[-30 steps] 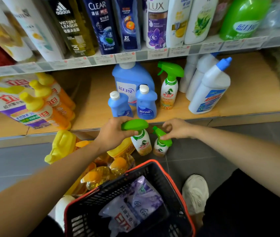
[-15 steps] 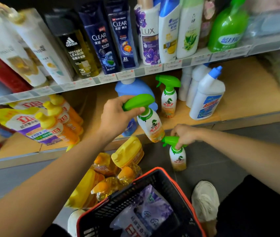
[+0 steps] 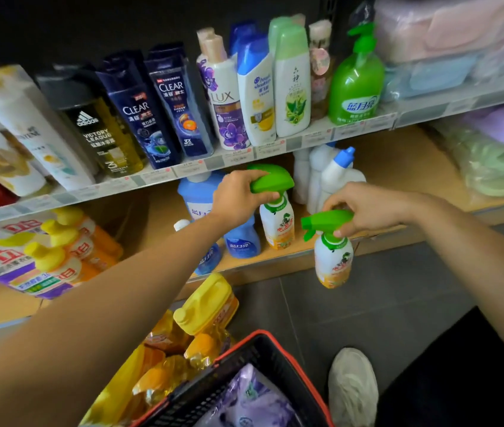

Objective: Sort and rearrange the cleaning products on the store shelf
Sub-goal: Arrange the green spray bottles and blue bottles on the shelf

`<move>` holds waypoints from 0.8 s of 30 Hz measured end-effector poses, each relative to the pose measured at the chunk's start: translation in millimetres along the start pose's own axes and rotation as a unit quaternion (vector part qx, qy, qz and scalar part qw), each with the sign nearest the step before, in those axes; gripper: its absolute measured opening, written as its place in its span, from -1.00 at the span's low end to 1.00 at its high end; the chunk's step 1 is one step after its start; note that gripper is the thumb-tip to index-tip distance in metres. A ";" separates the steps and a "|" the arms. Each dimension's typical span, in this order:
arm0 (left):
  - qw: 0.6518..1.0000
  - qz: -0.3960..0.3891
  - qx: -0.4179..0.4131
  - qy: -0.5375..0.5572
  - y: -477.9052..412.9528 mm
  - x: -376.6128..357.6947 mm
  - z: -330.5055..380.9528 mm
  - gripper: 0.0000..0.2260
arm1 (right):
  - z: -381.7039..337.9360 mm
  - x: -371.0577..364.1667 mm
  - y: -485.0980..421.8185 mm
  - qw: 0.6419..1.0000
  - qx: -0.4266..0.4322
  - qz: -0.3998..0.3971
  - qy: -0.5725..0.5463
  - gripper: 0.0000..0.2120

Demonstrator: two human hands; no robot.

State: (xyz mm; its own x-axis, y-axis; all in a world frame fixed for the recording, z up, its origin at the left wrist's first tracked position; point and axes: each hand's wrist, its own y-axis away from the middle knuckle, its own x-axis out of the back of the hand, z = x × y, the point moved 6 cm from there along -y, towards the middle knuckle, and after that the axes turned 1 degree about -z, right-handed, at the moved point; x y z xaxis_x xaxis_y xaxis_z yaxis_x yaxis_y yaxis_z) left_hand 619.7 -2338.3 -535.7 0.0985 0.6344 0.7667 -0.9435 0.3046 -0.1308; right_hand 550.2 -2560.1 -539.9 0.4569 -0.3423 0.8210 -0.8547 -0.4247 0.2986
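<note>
My left hand (image 3: 238,197) grips the green trigger head of a white-and-orange spray bottle (image 3: 276,224), which is at the front of the lower wooden shelf (image 3: 389,161); whether its base touches the shelf I cannot tell. My right hand (image 3: 364,208) holds a second, matching spray bottle (image 3: 333,257) by its green trigger head, hanging in the air just in front of the shelf edge. Blue detergent bottles (image 3: 243,241) stand right beside the left bottle. White toilet-cleaner bottles with blue caps (image 3: 333,177) stand behind my right hand.
Shampoo and soap bottles (image 3: 229,97) line the upper shelf. Yellow-capped orange bottles (image 3: 68,251) lie at lower left. Yellow jugs and refill packs (image 3: 204,306) sit on the floor beside a black basket with a red rim (image 3: 263,355). My shoe (image 3: 352,386) is on the grey tiles.
Both hands have risen from near the floor with a spray bottle each. The left bottle has gone to the lower shelf; the right bottle has come up to the shelf edge.
</note>
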 end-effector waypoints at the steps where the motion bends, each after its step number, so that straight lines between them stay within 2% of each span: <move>1: 1.000 -0.008 0.000 -0.015 -4.1 -7.4 -1.6 -0.45 | 0.8 7.5 0.6 1.000 0.004 0.020 -0.003 -0.78; 5: 0.998 -0.036 -0.005 -0.055 -13.0 -33.0 -12.0 -0.48 | 3.8 19.5 -2.9 0.998 0.015 0.065 -0.017 -0.77; 9: 0.995 -0.022 -0.028 -0.095 -15.8 -38.5 -20.0 -0.48 | -1.1 14.4 -13.1 0.997 0.040 0.064 -0.026 -0.77; 13: 0.982 -0.025 -0.093 -0.161 -9.5 -33.6 -16.7 -0.46 | 0.8 6.8 -24.1 0.995 0.022 0.051 -0.087 -0.81; 15: 0.980 0.005 -0.121 -0.156 6.1 -24.5 -15.5 -0.43 | 1.8 6.9 -28.8 0.993 0.013 0.054 -0.102 -0.79; 17: 0.984 0.066 -0.128 -0.108 29.7 -8.2 -21.8 -0.48 | -1.7 8.6 -33.2 0.994 0.012 0.069 -0.088 -0.74; 20: 0.986 0.135 -0.087 -0.048 70.6 11.0 -50.2 -0.60 | -12.9 8.7 -38.6 0.993 0.019 0.108 -0.052 -0.61; 22: 0.988 0.156 -0.009 -0.004 95.8 13.6 -76.5 -0.70 | -20.2 4.4 -42.4 0.992 0.028 0.121 -0.035 -0.58; 24: 0.976 0.185 0.103 0.055 117.2 9.4 -106.9 -0.80 | -23.9 1.1 -45.3 0.991 0.032 0.126 -0.029 -0.57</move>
State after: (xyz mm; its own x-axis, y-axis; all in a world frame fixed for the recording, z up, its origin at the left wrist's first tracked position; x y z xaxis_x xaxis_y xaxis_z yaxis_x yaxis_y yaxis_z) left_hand 543.9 -2220.7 -611.0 -0.2375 0.7503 0.6170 -0.9635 -0.1011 -0.2479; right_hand 583.5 -2521.1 -540.9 0.2459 -0.4910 0.8357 -0.9268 -0.3716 0.0543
